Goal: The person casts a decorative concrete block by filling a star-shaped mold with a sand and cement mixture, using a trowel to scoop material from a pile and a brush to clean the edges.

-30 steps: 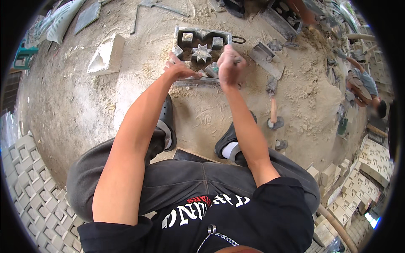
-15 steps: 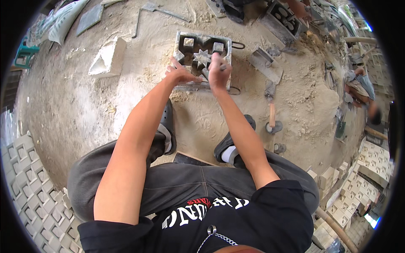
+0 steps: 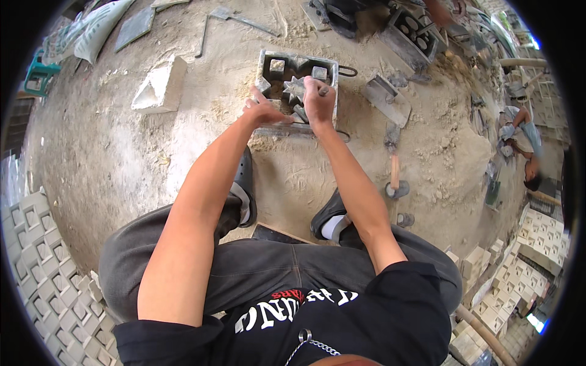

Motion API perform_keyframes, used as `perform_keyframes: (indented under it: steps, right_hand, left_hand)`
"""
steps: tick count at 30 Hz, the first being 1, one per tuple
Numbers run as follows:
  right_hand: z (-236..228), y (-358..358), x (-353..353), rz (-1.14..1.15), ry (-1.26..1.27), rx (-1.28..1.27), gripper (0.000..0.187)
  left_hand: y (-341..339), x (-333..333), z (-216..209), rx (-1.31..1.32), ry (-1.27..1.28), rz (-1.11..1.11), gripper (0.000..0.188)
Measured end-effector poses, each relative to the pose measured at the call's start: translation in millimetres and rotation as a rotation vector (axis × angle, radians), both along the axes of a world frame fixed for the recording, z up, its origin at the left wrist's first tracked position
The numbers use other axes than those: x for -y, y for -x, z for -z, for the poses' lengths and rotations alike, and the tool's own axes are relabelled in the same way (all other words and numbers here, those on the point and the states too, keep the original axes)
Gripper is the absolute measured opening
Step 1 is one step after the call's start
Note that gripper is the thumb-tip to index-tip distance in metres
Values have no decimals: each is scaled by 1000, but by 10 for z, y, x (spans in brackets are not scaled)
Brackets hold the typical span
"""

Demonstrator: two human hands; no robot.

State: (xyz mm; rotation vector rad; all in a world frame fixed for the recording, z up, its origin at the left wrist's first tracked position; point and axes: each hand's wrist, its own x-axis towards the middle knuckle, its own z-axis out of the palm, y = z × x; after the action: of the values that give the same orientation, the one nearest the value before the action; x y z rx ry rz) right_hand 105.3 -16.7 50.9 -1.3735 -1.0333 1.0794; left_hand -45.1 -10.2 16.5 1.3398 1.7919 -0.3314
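A grey metal block mould (image 3: 298, 56) lies on the sandy ground in front of me, with square cores and a star-shaped core (image 3: 293, 90) inside its rim. My left hand (image 3: 265, 112) rests at its near left corner, fingers spread and holding nothing. Over the near right part of the mould, my right hand (image 3: 320, 108) is closed round a short rod-like tool (image 3: 323, 91). Only the rounded end of that tool shows; the rest is hidden by my fist. A thin wire loop (image 3: 348, 71) sticks out from the mould's right side.
A pale block with a triangular hollow (image 3: 160, 85) stands to the left. On the right lie a grey metal scoop (image 3: 389, 100), a wooden-handled tool (image 3: 395, 168) and heaped sand (image 3: 448, 134). Another person (image 3: 519, 137) is at the far right. A second mould (image 3: 412, 30) is behind.
The whole view has shifted slightly. My right hand has turned a little over the mould, showing the tool's end more clearly. My left hand stays at the corner. The person at right has moved their head.
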Motion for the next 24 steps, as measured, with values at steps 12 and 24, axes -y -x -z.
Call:
perform_keyframes:
  steps: [12, 24]
  right_hand:
    - [-118, 99, -48, 88, -40, -1, 42]
    - [-107, 170, 59, 166, -150, 223, 43]
  left_hand:
    - [-44, -5, -231, 7, 11, -20, 164]
    - [-45, -26, -210, -46, 5, -21, 165]
